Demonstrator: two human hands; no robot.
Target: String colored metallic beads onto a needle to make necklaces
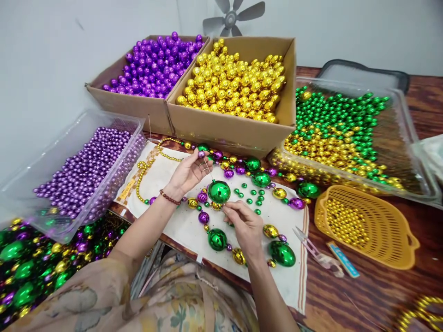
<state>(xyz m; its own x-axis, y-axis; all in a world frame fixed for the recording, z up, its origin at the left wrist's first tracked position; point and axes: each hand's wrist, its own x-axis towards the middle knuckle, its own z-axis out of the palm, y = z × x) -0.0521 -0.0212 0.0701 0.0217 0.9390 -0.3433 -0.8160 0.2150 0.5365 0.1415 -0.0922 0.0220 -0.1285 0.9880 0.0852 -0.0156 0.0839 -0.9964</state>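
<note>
My left hand (188, 173) pinches a small purple bead (201, 154) between thumb and finger, at the upper end of a long thin needle (209, 168). A large shiny green bead (219, 191) sits on the needle between my hands. Just under that bead, the fingertips of my right hand (245, 226) are closed on the needle's lower part; its end is hidden. Around my hands, a strand of green, gold and purple beads (217, 240) lies on a white cloth (280, 290). Several loose small green beads (254, 192) rest on the cloth beyond my right hand.
Cardboard boxes of purple balls (152, 64) and gold balls (235, 87) stand behind. Clear tubs hold purple beads (93, 168) and green and gold beads (339, 124). Right: yellow basket (391, 240), thread snips (316, 253), blue-labelled strip (343, 259). Finished-looking strands (27, 272) lie left.
</note>
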